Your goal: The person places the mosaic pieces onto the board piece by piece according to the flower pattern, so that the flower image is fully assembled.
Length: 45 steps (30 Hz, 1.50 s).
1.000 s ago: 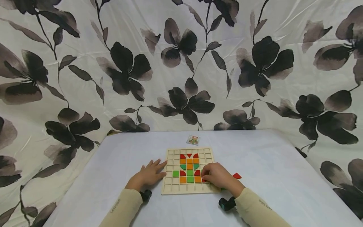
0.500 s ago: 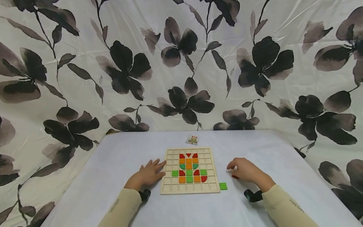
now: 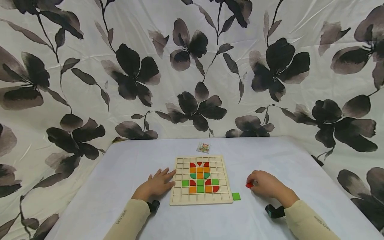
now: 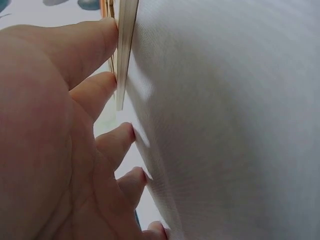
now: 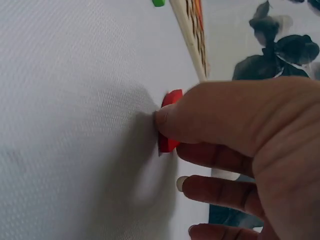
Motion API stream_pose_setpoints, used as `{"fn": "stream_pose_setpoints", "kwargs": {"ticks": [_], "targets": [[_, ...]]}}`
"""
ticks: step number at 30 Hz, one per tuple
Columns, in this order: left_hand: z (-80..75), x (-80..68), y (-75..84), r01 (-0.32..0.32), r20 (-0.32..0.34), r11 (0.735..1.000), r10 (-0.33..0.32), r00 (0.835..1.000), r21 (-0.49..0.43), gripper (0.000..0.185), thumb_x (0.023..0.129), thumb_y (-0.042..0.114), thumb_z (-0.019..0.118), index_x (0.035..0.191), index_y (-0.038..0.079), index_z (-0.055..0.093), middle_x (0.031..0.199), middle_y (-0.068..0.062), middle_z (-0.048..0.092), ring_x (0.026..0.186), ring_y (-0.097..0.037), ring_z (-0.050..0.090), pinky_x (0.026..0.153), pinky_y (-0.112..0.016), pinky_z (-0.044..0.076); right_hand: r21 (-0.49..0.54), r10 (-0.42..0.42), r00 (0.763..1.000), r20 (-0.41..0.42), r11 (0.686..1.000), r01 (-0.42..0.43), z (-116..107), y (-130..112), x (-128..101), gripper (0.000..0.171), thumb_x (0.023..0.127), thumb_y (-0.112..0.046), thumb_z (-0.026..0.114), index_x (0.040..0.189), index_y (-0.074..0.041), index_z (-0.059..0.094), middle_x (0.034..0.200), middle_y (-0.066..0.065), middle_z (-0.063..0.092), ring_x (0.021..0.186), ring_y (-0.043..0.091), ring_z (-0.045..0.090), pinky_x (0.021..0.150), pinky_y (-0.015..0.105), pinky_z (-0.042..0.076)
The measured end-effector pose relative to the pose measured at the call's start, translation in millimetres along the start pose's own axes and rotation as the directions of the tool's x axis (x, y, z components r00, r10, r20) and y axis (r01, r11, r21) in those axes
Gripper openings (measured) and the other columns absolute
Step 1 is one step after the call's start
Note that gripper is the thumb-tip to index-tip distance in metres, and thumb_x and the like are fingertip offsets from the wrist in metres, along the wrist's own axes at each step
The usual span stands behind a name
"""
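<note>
Even, soft light fills the head view, bright without harsh glare. The glossy white curtain with dark flower prints shows faint sheen along its creases near the top right. The white cloth-covered table is evenly lit, with only weak shadows under the hands. The edges of this wide view bow outward. In the left wrist view the left hand fills the frame, soft and blurred. In the right wrist view a grey shadow falls on the cloth beside the small red flat piece.
</note>
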<state>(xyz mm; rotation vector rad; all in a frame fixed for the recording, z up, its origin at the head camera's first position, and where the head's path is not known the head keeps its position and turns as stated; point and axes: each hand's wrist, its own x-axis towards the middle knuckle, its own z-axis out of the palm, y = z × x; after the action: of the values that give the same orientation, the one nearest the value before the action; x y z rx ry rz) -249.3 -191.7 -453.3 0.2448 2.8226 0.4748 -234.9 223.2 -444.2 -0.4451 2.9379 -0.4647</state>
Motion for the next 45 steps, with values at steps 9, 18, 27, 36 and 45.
{"fn": "stream_pose_setpoints", "kwargs": {"ticks": [9, 18, 27, 36, 45], "targets": [[0.0, 1.4, -4.0, 0.003, 0.002, 1.000, -0.003, 1.000, 0.008, 0.058, 0.097, 0.044, 0.052, 0.150, 0.025, 0.037, 0.159, -0.014, 0.028, 0.147, -0.046, 0.016, 0.111, -0.072, 0.010, 0.013, -0.139, 0.985, -0.100, 0.990, 0.141, 3, -42, 14, 0.015, 0.079, -0.018, 0.071, 0.094, -0.019, 0.068, 0.082, -0.011, 0.058, 0.074, 0.009, 0.049, 0.068, 0.028, 0.046], [9.5, 5.3, -6.2, 0.015, 0.008, 1.000, -0.015, 1.000, -0.007, 0.058, 0.097, 0.045, 0.051, 0.150, 0.028, 0.036, 0.160, -0.011, 0.026, 0.148, -0.043, 0.014, 0.113, -0.071, 0.009, -0.055, -0.378, 0.920, -0.102, 0.926, 0.374, 29, -114, 43, 0.011, 0.078, -0.013, 0.071, 0.087, -0.020, 0.072, 0.093, -0.007, 0.059, 0.082, 0.009, 0.050, 0.072, 0.025, 0.048], [5.5, 6.5, -5.5, -0.011, 0.011, 1.000, 0.011, 1.000, 0.001, 0.058, 0.098, 0.046, 0.050, 0.151, 0.027, 0.035, 0.160, -0.011, 0.025, 0.148, -0.043, 0.013, 0.113, -0.071, 0.008, -0.098, -0.469, 0.879, -0.082, 0.882, 0.461, 38, -164, 53, 0.008, 0.084, -0.018, 0.069, 0.091, -0.019, 0.073, 0.086, -0.009, 0.064, 0.072, 0.005, 0.050, 0.067, 0.019, 0.047], [2.9, 2.5, -6.6, -0.042, 0.000, 0.999, 0.042, 0.999, -0.019, 0.056, 0.098, 0.042, 0.051, 0.150, 0.024, 0.038, 0.159, -0.015, 0.028, 0.147, -0.047, 0.016, 0.110, -0.073, 0.010, -0.067, -0.443, 0.894, -0.068, 0.896, 0.439, 51, -197, 65, 0.012, 0.086, -0.020, 0.067, 0.098, -0.019, 0.071, 0.081, -0.010, 0.062, 0.070, 0.004, 0.049, 0.063, 0.017, 0.044], [1.6, -0.4, -5.5, -0.044, -0.003, 0.999, 0.044, 0.999, -0.010, 0.056, 0.099, 0.041, 0.051, 0.150, 0.024, 0.037, 0.159, -0.015, 0.028, 0.147, -0.047, 0.016, 0.111, -0.073, 0.011, -0.042, -0.340, 0.937, -0.081, 0.940, 0.338, 71, -198, 70, 0.007, 0.088, -0.022, 0.066, 0.082, -0.020, 0.068, 0.070, -0.011, 0.056, 0.063, 0.005, 0.047, 0.058, 0.018, 0.042]]}}
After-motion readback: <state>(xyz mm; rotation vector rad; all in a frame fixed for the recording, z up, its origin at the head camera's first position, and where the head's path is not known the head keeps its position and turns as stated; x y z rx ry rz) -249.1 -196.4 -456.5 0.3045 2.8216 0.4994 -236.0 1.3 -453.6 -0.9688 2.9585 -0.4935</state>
